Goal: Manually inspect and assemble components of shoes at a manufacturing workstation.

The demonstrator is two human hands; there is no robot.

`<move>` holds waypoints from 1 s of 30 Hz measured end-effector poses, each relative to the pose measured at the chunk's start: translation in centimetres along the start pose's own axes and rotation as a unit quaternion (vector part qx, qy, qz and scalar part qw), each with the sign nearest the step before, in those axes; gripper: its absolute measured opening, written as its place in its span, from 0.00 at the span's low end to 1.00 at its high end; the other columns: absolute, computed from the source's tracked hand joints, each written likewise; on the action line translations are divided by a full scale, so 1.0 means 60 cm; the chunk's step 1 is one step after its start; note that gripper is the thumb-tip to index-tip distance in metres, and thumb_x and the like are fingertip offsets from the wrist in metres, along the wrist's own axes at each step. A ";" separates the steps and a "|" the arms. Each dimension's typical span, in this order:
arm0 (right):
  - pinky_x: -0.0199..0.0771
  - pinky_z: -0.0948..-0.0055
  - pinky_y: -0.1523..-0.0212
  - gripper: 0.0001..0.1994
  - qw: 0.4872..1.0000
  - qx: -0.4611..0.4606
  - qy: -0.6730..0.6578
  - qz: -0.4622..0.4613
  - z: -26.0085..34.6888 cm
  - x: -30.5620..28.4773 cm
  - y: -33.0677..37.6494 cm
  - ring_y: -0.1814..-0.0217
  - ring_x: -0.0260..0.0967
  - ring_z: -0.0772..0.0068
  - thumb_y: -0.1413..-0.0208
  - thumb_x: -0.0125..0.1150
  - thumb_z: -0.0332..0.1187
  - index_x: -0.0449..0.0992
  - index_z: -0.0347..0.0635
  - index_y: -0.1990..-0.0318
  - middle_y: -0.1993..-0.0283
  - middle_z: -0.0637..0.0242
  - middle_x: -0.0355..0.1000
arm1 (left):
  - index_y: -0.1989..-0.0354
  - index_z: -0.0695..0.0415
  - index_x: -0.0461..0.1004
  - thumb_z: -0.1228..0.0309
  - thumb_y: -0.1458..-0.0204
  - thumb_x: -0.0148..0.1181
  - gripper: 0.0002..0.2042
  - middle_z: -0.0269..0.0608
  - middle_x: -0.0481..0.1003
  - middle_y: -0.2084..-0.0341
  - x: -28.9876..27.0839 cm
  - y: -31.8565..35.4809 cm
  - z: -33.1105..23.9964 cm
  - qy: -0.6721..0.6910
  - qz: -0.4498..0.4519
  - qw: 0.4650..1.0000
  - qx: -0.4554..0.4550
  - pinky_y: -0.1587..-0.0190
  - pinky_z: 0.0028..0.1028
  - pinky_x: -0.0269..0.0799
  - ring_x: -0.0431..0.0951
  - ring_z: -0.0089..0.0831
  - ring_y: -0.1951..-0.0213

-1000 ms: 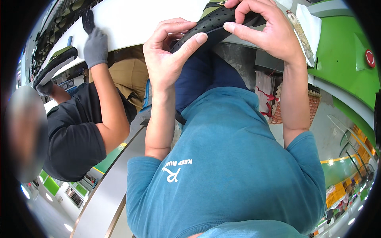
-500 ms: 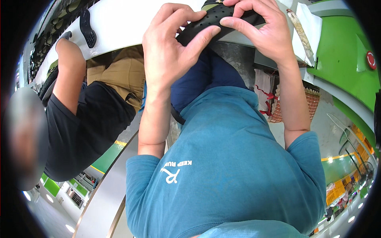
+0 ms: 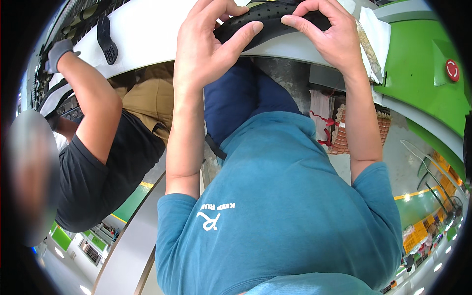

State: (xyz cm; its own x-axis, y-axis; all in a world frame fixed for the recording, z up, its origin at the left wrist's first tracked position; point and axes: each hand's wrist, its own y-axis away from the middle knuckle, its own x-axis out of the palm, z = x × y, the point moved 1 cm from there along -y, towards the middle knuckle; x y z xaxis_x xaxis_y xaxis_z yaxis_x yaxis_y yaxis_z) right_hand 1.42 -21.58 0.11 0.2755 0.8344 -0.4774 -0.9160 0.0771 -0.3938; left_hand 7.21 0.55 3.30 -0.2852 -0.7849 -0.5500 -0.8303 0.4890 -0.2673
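At the top middle, over the edge of a white table (image 3: 157,37), I hold a black perforated insole (image 3: 263,24) between my two hands. My left hand (image 3: 204,51) grips its left end, with the thumb on the near side and the fingers curled over the far side. On its right end, my right hand (image 3: 332,37) pinches with thumb and fingers. The insole's far edge and some of my fingertips are cut off by the top of the picture. A second black insole-like piece (image 3: 105,42) lies on the table to the left.
On my left, a co-worker in a black shirt (image 3: 115,187) stretches a gloved hand (image 3: 60,53) toward dark items at the table's far left. To my right are a white sheet (image 3: 381,34), a mottled stick-shaped thing (image 3: 368,49), a green machine (image 3: 413,64) with a red button, and a woven basket (image 3: 346,130) below.
Both my hands and the insole sit slightly higher in the picture, and the insole's near side shows at a different tilt. The co-worker's gloved hand has moved left, with the elbow bent.
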 end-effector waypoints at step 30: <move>0.78 0.68 0.42 0.16 0.996 -0.082 -0.025 -0.026 -0.108 -0.030 0.004 0.45 0.81 0.64 0.53 0.82 0.23 0.85 0.40 0.56 0.49 0.58 0.84 | 0.73 0.57 0.76 0.52 0.58 0.84 0.24 0.35 0.73 0.75 0.028 -0.010 0.089 -0.121 -0.127 0.977 0.118 0.70 0.32 0.74 0.77 0.33 0.73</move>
State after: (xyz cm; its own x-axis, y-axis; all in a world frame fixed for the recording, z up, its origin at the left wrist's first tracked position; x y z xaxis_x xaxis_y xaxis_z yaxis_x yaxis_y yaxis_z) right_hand 2.61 -26.57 -4.20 0.3030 0.8582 -0.4143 -0.8399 0.0350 -0.5417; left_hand 9.80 0.98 -1.69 0.0617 -0.7934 -0.6056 -0.7177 0.3864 -0.5793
